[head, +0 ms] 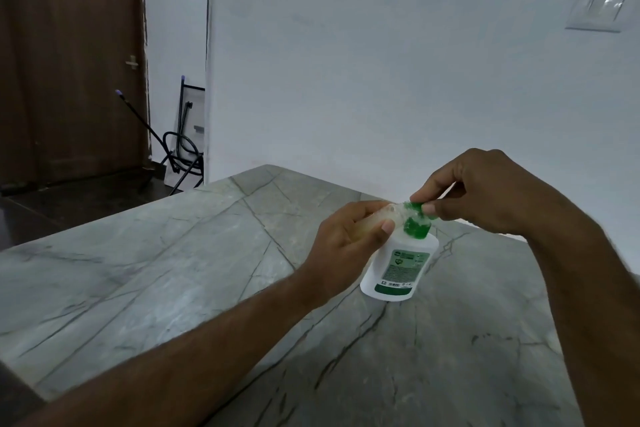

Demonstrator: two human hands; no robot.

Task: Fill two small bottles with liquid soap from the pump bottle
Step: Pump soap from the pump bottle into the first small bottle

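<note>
Small bottle held up to the green pump nozzle, right of centre on the counter (173,270).

A clear small bottle (375,217) is gripped in the curled left hand (346,236), its mouth seemingly at the spout; the pump bottle (398,270) stands tilted just right of it, its head pinched by the right hand (485,191). The mouth should be kept beneath the spout and the pump pressed slowly, so nothing is spilled.
</note>
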